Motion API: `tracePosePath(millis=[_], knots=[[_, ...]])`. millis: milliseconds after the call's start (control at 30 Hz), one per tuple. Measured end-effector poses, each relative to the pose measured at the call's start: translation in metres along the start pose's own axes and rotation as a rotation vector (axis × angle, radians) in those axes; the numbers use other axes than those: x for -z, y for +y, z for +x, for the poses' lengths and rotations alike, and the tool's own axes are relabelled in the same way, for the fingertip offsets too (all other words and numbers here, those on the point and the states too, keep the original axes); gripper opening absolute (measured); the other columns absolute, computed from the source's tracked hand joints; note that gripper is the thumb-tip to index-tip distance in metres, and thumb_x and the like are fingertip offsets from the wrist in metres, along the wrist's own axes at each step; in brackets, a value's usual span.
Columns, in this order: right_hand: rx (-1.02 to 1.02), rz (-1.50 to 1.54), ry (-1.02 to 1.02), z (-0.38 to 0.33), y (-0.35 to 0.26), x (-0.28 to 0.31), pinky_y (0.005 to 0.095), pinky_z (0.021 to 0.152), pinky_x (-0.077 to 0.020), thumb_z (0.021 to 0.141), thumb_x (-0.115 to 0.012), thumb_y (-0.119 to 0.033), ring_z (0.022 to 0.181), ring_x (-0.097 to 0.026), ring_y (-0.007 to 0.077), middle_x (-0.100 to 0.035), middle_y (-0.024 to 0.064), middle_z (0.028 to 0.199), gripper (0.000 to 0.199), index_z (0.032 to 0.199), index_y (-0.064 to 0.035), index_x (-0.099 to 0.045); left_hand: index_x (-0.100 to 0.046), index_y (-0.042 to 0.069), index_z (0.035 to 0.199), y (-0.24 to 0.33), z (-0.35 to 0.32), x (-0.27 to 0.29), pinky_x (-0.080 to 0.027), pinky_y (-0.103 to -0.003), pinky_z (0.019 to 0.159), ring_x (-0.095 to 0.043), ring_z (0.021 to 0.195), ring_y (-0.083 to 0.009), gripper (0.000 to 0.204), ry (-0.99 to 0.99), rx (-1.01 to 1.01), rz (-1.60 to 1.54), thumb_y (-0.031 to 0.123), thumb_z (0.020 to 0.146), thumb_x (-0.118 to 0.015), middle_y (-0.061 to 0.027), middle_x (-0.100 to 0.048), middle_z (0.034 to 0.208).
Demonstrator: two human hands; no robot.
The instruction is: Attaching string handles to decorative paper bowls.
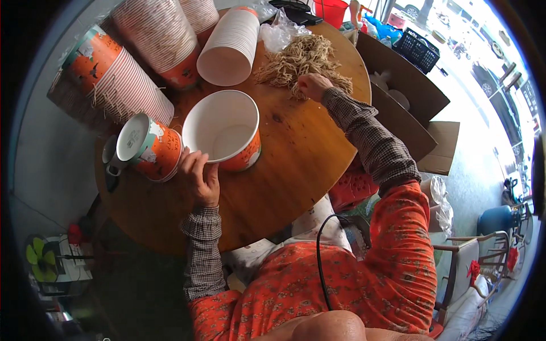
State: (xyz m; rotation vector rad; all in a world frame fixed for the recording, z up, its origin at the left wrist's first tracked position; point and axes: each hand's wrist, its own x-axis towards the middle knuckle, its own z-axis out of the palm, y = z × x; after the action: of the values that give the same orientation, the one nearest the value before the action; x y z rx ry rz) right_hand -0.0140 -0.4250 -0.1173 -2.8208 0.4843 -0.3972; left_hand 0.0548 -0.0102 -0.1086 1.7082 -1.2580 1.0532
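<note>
An open paper bucket (pixel 230 128), white inside with an orange printed outside, stands on the round wooden table in front of me. My left hand (pixel 200 176) is closed at its near left rim, thumb and fingers at the edge. Just left of that hand sits an upturned orange-and-green paper bucket (pixel 156 149). Toward the table's far right lies a loose heap of tan, twine-like cords (pixel 307 54). At the heap's near edge my right hand (pixel 314 86) has its fingers curled down onto the cords; the fingertips are partly hidden.
Tall stacks of nested paper buckets (pixel 128 79) crowd the far left, beside a white stack (pixel 230 48) lying tilted. Clear plastic bags (pixel 281 34) touch the cord heap. An open cardboard box (pixel 406 85) stands against the table's right edge. A mug (pixel 112 156) is at the left edge.
</note>
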Motion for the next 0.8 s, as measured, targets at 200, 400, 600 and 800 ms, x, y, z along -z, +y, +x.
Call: tracePosePath(millis=[200, 400, 600, 800], knots=[[0.029, 0.189, 0.011, 0.000, 0.011, 0.006, 0.0403, 0.071, -0.0497, 0.079, -0.064, -0.023, 0.081, -0.064, 0.0277, -0.066, 0.0096, 0.083, 0.017, 0.088, -0.0087, -0.065, -0.062, 0.006, 0.107, 0.004, 0.004, -0.002, -0.048, -0.046, 0.089, -0.057, 0.104, -0.0347, 0.021, 0.003, 0.065, 0.065, 0.015, 0.088, -0.067, -0.0092, -0.058, 0.103], [0.025, 0.001, -0.067, 0.002, 0.006, 0.004, 0.0446, 0.075, -0.0506, 0.080, -0.062, -0.024, 0.089, -0.063, 0.0302, -0.066, 0.0100, 0.089, 0.015, 0.091, -0.0136, -0.065, -0.062, 0.004, 0.108, 0.011, 0.010, -0.008, -0.045, -0.046, 0.094, -0.055, 0.109, -0.0349, 0.021, -0.013, 0.077, 0.021, 0.007, 0.088, -0.065, -0.0116, -0.058, 0.110], [0.050, 0.016, -0.015, -0.001, 0.001, 0.017, 0.0458, 0.070, -0.0502, 0.080, -0.057, -0.023, 0.083, -0.064, 0.0315, -0.065, 0.0112, 0.083, 0.015, 0.089, -0.0142, -0.065, -0.061, 0.002, 0.112, 0.018, 0.013, -0.009, -0.043, -0.046, 0.097, -0.053, 0.113, -0.0355, 0.023, -0.063, 0.105, 0.033, 0.008, 0.090, -0.061, -0.0136, -0.057, 0.113], [0.070, 0.190, 0.184, 0.002, 0.010, 0.024, 0.0422, 0.062, -0.0497, 0.080, -0.060, -0.022, 0.070, -0.064, 0.0322, -0.064, 0.0151, 0.075, 0.016, 0.088, -0.0095, -0.065, -0.060, 0.000, 0.113, 0.033, 0.019, -0.007, -0.043, -0.046, 0.098, -0.053, 0.115, -0.0361, 0.024, -0.076, 0.117, 0.011, 0.007, 0.091, -0.059, -0.0157, -0.057, 0.115]])
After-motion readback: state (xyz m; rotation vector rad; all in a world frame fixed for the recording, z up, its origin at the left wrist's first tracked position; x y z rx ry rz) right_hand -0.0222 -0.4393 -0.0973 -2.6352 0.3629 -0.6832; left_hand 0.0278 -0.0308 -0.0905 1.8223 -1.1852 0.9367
